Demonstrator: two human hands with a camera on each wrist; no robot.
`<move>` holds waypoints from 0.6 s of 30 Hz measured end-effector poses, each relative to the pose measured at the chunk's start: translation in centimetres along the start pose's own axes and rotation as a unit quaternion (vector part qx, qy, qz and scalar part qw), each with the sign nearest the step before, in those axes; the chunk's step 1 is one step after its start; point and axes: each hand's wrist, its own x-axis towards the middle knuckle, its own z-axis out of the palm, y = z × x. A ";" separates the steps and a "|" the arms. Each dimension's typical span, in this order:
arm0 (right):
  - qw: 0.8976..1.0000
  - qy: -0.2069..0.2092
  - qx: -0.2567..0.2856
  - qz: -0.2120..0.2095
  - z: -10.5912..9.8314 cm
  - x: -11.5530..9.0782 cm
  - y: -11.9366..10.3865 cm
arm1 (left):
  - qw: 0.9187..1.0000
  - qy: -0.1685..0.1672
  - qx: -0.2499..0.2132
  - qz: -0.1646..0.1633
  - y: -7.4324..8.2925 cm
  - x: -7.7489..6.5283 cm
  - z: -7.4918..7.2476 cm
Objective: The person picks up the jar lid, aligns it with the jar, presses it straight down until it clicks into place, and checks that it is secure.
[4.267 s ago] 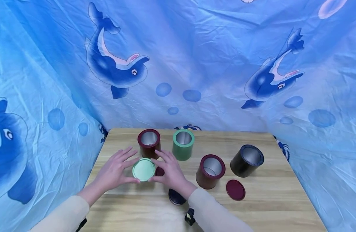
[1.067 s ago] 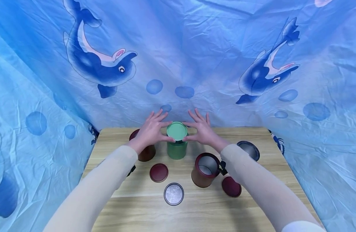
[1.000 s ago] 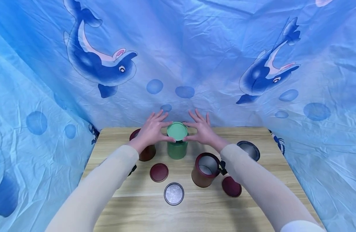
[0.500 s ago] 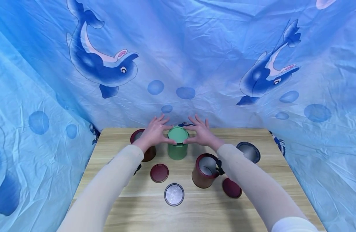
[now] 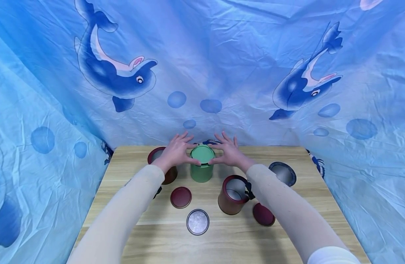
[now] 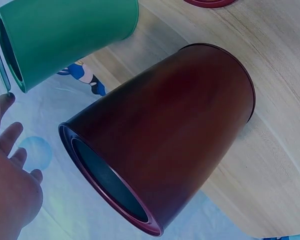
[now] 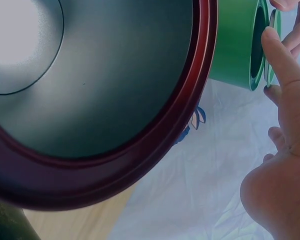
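Over the green can (image 5: pixel 201 175) at the back of the table, both hands hold a light green lid (image 5: pixel 203 154) flat. My left hand (image 5: pixel 177 151) pinches its left edge between thumb and index finger; the other fingers are spread. On the opposite edge, my right hand (image 5: pixel 230 152) grips it the same way. The right wrist view shows a narrow gap between the lid (image 7: pixel 269 65) and the can's open mouth. Below the left forearm stands an open dark red can (image 6: pixel 165 135), partly covered in the head view.
Near the right wrist is another open dark red can (image 5: pixel 229 204). A black can (image 5: pixel 283 173) stands partly behind the right sleeve. Two dark red lids, one left (image 5: pixel 181 197) and one right (image 5: pixel 263 215), and a dark-rimmed round lid (image 5: pixel 197 222) lie on the wooden table.
Both hands have carried the green lid from in front of the left red can back and right to the green can. Over the last second it has come down slightly towards the rim.
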 end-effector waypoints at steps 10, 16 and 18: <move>1.000 -0.015 -0.005 0.019 0.6 0.0 -0.1 | 1.000 -0.011 0.003 0.003 -0.3 0.0 0.7; 1.000 -0.019 0.005 0.020 0.6 0.0 0.0 | 1.000 -0.020 0.005 0.001 -0.3 -0.2 0.6; 1.000 -0.021 0.006 0.020 0.6 0.0 -0.1 | 1.000 -0.024 0.004 0.002 -0.4 -0.2 0.7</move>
